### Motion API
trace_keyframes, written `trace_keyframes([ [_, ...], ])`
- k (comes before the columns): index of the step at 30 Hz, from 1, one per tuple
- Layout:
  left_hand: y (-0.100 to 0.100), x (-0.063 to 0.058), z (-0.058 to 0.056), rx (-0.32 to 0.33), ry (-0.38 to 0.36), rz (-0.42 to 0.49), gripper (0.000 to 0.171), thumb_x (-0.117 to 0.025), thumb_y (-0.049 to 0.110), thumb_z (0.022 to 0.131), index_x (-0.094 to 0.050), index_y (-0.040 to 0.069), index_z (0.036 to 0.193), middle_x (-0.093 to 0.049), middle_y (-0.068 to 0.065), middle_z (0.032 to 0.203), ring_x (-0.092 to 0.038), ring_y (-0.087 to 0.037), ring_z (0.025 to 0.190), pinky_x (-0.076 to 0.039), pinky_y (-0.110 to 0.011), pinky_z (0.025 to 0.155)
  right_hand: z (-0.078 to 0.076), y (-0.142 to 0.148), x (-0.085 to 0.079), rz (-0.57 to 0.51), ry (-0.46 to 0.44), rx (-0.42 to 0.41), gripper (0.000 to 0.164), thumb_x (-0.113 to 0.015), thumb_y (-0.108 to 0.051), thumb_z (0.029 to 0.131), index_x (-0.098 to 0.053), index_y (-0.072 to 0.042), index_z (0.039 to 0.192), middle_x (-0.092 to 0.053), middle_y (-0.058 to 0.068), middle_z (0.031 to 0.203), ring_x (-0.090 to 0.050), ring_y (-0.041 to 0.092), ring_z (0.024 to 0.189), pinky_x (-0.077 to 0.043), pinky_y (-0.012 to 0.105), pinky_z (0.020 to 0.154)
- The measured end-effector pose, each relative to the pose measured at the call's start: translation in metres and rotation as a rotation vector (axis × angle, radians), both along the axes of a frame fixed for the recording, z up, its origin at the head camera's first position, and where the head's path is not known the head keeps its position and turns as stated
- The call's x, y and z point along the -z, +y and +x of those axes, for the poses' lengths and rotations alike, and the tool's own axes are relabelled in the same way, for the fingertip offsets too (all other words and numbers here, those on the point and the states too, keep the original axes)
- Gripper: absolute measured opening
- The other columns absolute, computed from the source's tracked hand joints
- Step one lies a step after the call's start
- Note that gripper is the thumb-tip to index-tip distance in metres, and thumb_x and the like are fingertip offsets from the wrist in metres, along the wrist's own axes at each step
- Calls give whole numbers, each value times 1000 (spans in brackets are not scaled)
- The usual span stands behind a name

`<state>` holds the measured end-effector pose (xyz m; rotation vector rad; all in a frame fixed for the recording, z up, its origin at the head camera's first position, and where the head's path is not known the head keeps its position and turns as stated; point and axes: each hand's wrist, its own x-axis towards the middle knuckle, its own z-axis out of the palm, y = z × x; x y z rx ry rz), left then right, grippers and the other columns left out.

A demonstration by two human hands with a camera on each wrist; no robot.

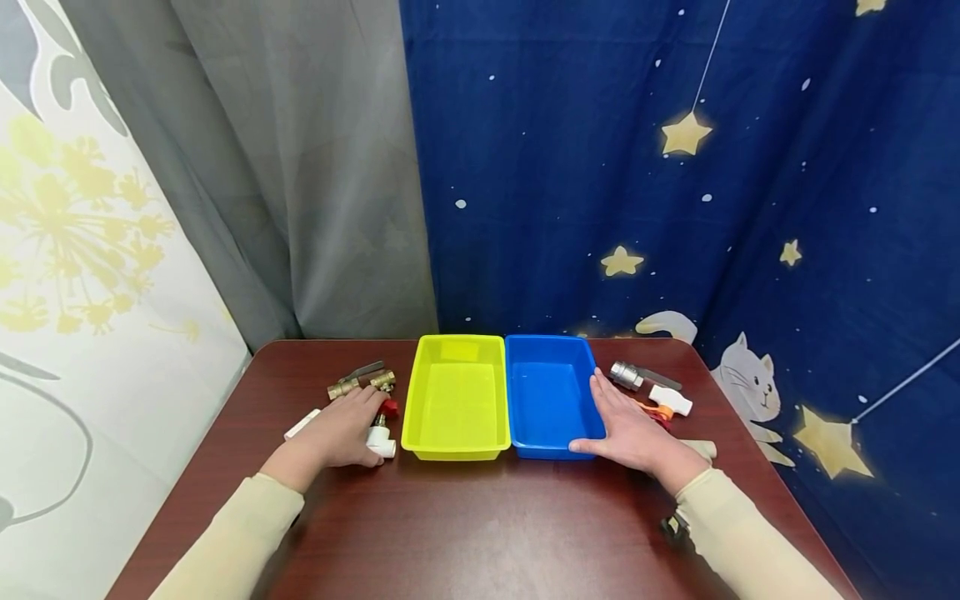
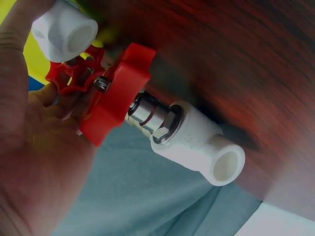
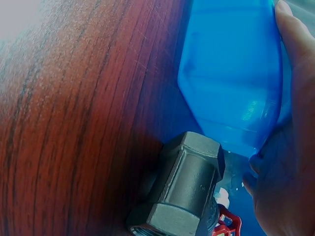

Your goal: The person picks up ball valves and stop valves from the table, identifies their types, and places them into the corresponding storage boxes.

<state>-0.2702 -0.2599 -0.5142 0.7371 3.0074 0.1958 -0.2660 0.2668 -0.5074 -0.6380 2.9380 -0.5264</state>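
Note:
My left hand [image 1: 337, 429] lies over a cluster of valves left of the yellow tray [image 1: 456, 456], its fingers loosely spread. Its thumb is by a white plastic valve body [image 2: 64, 32]. In the left wrist view, a red handwheel [image 2: 118, 93] sits before the palm, on a second white valve [image 2: 192, 142]; some fingertips are hidden behind the handwheels. My right hand [image 1: 630, 425] touches the blue tray [image 1: 551, 452], thumb at its near edge and straight fingers along its right side. A dark metal hexagon-ended fitting [image 3: 184, 182] is near that hand in the right wrist view.
Brass valves [image 1: 345, 388] lie behind my left hand. Beyond my right hand are a silver metal valve [image 1: 626, 375], a white fitting [image 1: 670, 400] with an orange handle and a beige piece [image 1: 701, 448]. Curtains [image 1: 570, 208] hang behind the brown table [image 1: 465, 533].

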Motion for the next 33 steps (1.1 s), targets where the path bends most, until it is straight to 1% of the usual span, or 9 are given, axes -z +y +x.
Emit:
trace_keyframes([
  [3,0,-2,0,-17,-7,6,107,-100,49,72,-53,-3,153,-55,-27,155,-49,-52,147,-39,-66,123,0,0,1,3,1,1,128,-71,-77,94,-14,2,175,-6,19,185,-14,46,168,-22,72,129],
  [6,-1,-5,0,-33,-1,13,108,-101,48,72,-53,-3,154,-56,-27,155,-50,-51,146,-41,-66,121,0,-1,1,5,4,-2,128,-70,-79,93,-14,2,175,-6,20,185,-15,46,168,-22,72,129],
  [9,-2,-10,0,-48,26,22,106,-102,48,71,-55,-2,153,-59,-22,151,-55,-46,140,-45,-64,119,0,-1,0,9,4,-1,129,-70,-80,93,-13,2,175,-6,19,185,-15,47,167,-22,72,128],
  [11,-3,-13,-1,-53,47,29,104,-102,48,71,-56,-1,150,-62,-19,144,-58,-41,133,-48,-63,116,-1,-1,0,11,4,-2,129,-69,-80,93,-13,3,175,-6,20,185,-16,48,167,-23,73,128],
  [16,-6,-20,-1,-55,65,63,107,-101,47,73,-53,-2,155,-62,-14,137,-57,-34,122,-53,-57,110,-1,0,-1,17,3,-3,129,-68,-81,93,-14,3,175,-7,20,184,-16,49,166,-24,74,127],
  [18,-6,-22,-2,-50,68,78,109,-101,46,74,-51,-3,157,-61,-14,136,-57,-33,121,-53,-55,108,-1,0,0,16,0,-1,129,-68,-81,93,-13,3,175,-7,20,184,-16,49,167,-23,74,127],
  [22,-6,-28,-1,-33,93,107,105,-101,44,74,-53,-4,154,-61,-13,133,-56,-33,118,-54,-54,106,-1,0,0,17,-9,6,130,-68,-82,93,-12,2,175,-6,19,185,-15,48,167,-22,73,128],
  [27,-6,-38,1,-34,103,139,100,-100,40,74,-54,-2,151,-60,-11,128,-55,-30,116,-56,-51,103,-2,0,0,29,-20,7,131,-66,-83,93,-9,-1,176,-5,19,185,-14,47,168,-21,73,128],
  [33,-5,-44,1,-58,79,142,103,-96,45,77,-50,0,158,-59,-12,135,-55,-29,121,-57,-52,106,-2,1,1,32,-30,6,132,-65,-86,91,-9,-2,176,-4,17,185,-13,45,168,-21,72,129],
])
